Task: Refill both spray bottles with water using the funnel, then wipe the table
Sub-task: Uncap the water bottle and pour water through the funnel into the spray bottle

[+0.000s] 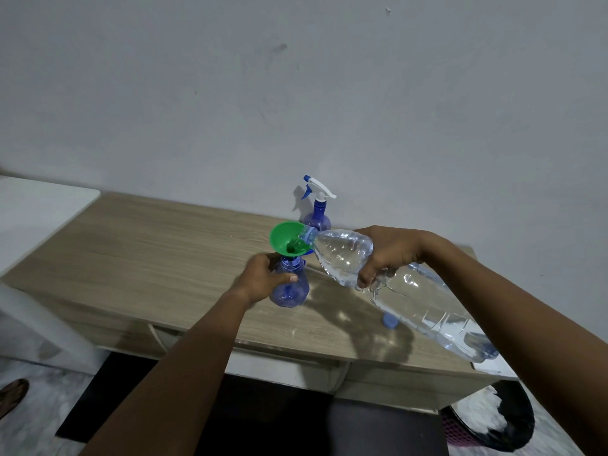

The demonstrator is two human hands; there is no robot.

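Nearest the lens, our right hand [385, 255] gripped the tilted water bottle [411, 291], its mouth in the green funnel [288, 240] at frame centre. Our left hand [263, 278] clasped the open spray bottle [291, 291] under it. Behind, the second spray bottle [316, 209] stayed capped; we judged its refill and wiping the table [148, 245] remained.

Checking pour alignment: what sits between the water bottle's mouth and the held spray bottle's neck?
The green funnel, seated in the spray bottle, with the water bottle mouth over its rim. Head view.
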